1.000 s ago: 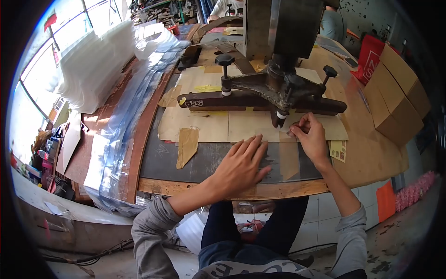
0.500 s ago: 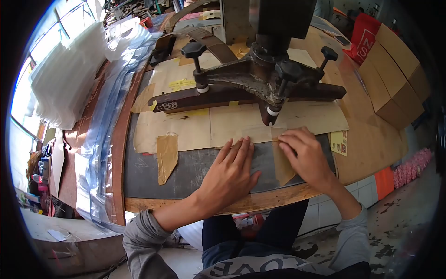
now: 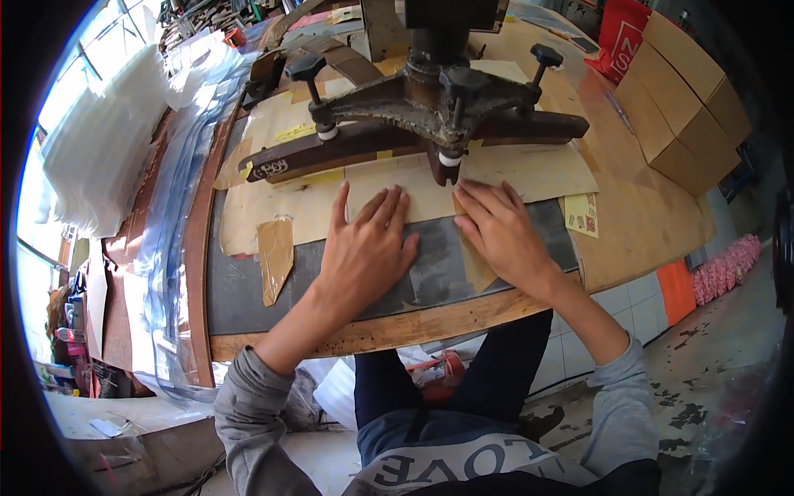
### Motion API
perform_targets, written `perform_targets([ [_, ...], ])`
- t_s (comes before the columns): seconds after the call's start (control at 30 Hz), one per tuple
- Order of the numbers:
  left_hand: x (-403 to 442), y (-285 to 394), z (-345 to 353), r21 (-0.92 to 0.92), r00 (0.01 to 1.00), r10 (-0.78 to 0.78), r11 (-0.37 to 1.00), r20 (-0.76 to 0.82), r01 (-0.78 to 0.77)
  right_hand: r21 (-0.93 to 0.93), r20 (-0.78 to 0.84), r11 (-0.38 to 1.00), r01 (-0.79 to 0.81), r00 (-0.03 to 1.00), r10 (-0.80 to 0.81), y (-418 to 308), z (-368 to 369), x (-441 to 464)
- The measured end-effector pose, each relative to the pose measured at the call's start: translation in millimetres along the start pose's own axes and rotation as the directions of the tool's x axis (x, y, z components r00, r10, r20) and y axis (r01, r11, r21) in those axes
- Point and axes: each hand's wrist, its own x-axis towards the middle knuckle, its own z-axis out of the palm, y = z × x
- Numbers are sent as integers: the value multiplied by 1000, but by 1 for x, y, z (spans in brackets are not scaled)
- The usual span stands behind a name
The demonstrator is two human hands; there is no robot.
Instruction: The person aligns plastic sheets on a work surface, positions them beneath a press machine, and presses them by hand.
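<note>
My left hand (image 3: 364, 252) lies flat with fingers spread, its fingertips on a pale brown sheet of card (image 3: 289, 207). My right hand (image 3: 506, 236) rests with stretched fingers near the sheet's front edge, partly over a strip of brown tape (image 3: 476, 271). Another brown tape strip (image 3: 275, 256) joins the sheet to the dark grey board (image 3: 438, 248) at the left. Just beyond my fingers, a dark metal bar (image 3: 356, 142) under a cast bracket (image 3: 426, 103) with black knobs crosses above the sheet. Neither hand holds anything that I can see.
White foam sheets (image 3: 99, 140) and clear plastic film (image 3: 178, 215) stand to the left. At the right are a cardboard box (image 3: 662, 99), a red bag (image 3: 619, 41) and a small printed card (image 3: 581, 213). The table's wooden edge (image 3: 397, 326) runs in front of me.
Both hands have moved farther forward onto the card sheet. My left hand has spread its fingers, and my right hand has gone from curled fingers at the tape to stretched ones. The view has shifted.
</note>
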Motion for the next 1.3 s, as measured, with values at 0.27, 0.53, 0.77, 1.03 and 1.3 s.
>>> perform_targets([
  [0.27,14,-14,13,-27,998,29,999,-58,-31,15,-46,1000,-14,999,15,16,13,10],
  [0.53,21,-17,24,-32,995,15,999,-98,-18,39,-62,999,-1,998,3,25,14,16],
  [0.77,23,-16,30,-52,986,7,998,-164,-16,6,-47,1000,-15,999,15,25,11,18],
  [1.03,22,-13,28,-36,981,-16,999,-194,9,-25,-47,999,-31,998,30,24,11,18],
  [1.3,20,-2,20,23,988,-72,997,-136,75,-103,-77,993,-48,996,40,17,8,20],
])
